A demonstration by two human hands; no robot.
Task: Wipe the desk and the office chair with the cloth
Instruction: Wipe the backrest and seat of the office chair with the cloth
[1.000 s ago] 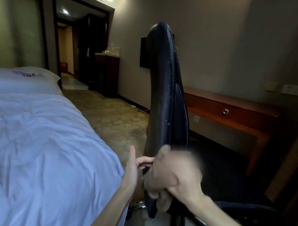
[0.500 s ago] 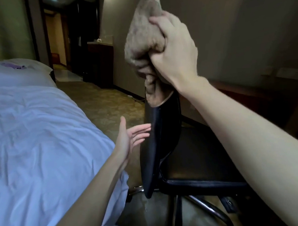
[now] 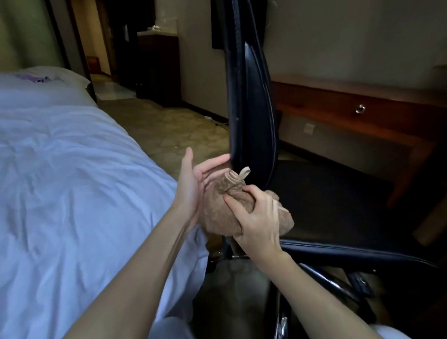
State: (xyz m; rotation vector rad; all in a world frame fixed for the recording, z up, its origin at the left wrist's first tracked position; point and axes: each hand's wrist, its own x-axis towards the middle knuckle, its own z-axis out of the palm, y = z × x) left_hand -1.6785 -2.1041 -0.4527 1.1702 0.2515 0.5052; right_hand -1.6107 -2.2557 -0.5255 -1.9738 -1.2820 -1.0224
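Observation:
A black office chair [image 3: 250, 96] stands side-on in front of me, its tall backrest upright and its seat to the right. My right hand [image 3: 257, 216] grips a bunched brown cloth [image 3: 220, 210] low against the rear edge of the backrest. My left hand [image 3: 195, 183] is flat with straight fingers, its palm against the left side of the cloth and its fingertips reaching the backrest edge. The wooden desk [image 3: 342, 97] with a drawer knob runs along the right wall behind the chair.
A bed with white sheets [image 3: 64, 189] fills the left, close to the chair. Patterned carpet [image 3: 180, 135] leads to a doorway and a dark cabinet [image 3: 159, 67] at the back. The chair's chrome base [image 3: 322, 280] sits below my right forearm.
My right hand has come down with the cloth from the top of the backrest to its lower edge. My left hand has closed in against the cloth.

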